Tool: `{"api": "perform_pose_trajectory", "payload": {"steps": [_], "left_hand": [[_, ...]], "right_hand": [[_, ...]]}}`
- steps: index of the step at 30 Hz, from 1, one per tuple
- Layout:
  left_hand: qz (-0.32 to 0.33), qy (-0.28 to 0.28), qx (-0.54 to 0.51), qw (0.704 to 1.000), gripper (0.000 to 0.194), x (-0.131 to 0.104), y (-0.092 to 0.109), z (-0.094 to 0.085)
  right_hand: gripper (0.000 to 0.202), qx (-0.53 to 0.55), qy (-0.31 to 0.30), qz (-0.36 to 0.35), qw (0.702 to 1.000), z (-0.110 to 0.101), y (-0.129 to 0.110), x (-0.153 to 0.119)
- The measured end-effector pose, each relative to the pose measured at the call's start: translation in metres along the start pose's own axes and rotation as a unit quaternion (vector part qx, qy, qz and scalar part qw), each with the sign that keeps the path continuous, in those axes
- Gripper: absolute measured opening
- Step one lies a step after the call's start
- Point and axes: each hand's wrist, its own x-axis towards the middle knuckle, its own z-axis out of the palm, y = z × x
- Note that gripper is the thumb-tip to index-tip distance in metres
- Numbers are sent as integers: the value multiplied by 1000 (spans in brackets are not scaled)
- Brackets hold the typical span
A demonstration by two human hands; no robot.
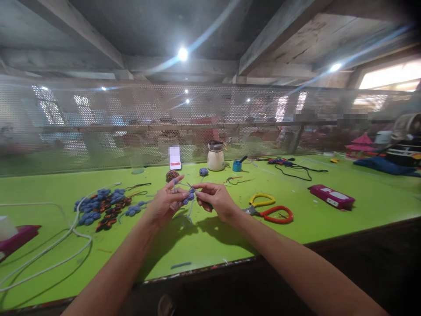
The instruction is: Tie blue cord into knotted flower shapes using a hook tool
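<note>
My left hand point(167, 201) pinches a small blue-purple crochet piece point(188, 198), with a strand of the same yarn running over its raised finger. Close against it on the right, my right hand point(215, 199) is closed round a crochet hook whose thin tip meets the work; most of its handle is hidden in the fingers. Loose yarn point(189, 217) hangs below the piece. Behind the hands sit a blue-purple yarn ball point(203, 172) and a dark multicoloured yarn ball point(171, 176). To the left lie several crocheted blue flowers point(90, 216) and dark orange-black pieces point(108, 215).
Scissors with red and yellow handles point(276, 214) lie right of my hands on the green table point(131, 272). A phone point(175, 158), a cream jug point(215, 157) and a blue pot point(237, 166) stand behind. White cable point(49, 245) loops at left; a magenta box point(331, 197) lies right.
</note>
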Motion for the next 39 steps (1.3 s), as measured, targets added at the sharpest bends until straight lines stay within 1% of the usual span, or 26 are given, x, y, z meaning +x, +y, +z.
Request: {"api": "perform_pose_trajectory", "payload": {"steps": [6,9,16,22,34,39], "left_hand": [[-5,-25,-23,999,82,0,1,-3],[-6,-27,-34,999,82,-1,2,-3],[1,-10,-34,999,72,-5,6,-1],[27,-25,-54,998,64,-4,7,-3],[55,-28,-68,996,62,-7,13,-3],[54,-25,-69,996,63,-7,13,-5]], "right_hand": [[38,-43,-16,-25,999,-4,-2,1],[39,-61,-23,-34,997,-5,-5,1],[40,-76,-39,-42,995,-9,-6,1],[36,-87,-42,-41,994,-11,-7,2],[30,-126,-44,-49,990,-12,-12,1],[28,-133,-46,-51,989,-14,-14,1]]}}
